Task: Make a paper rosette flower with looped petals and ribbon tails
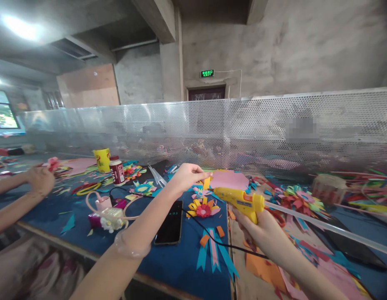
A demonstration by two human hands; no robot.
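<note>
My left hand [187, 176] is closed, pinching a small yellow paper strip [207, 183] between thumb and fingertips. In my right hand [264, 230] is a yellow hot glue gun [237, 197], its nozzle pointing left, close to the strip. A long clear glue stick [327, 226] runs out of the gun's back, and a black cord [199, 228] trails below it. Under the nozzle lies a paper flower [203, 209] with yellow and pink petals around a red centre. Nearer to me are blue and pink paper ribbons [213, 250] with small orange pieces.
A phone [169, 225] lies beneath my left forearm. Left of it sit a power strip with plugs [109, 218], a red-and-white bottle [117, 171] and a yellow cup [101, 160]. Another person's hands [40, 180] work at far left. A perforated metal screen [193, 125] stands behind the table.
</note>
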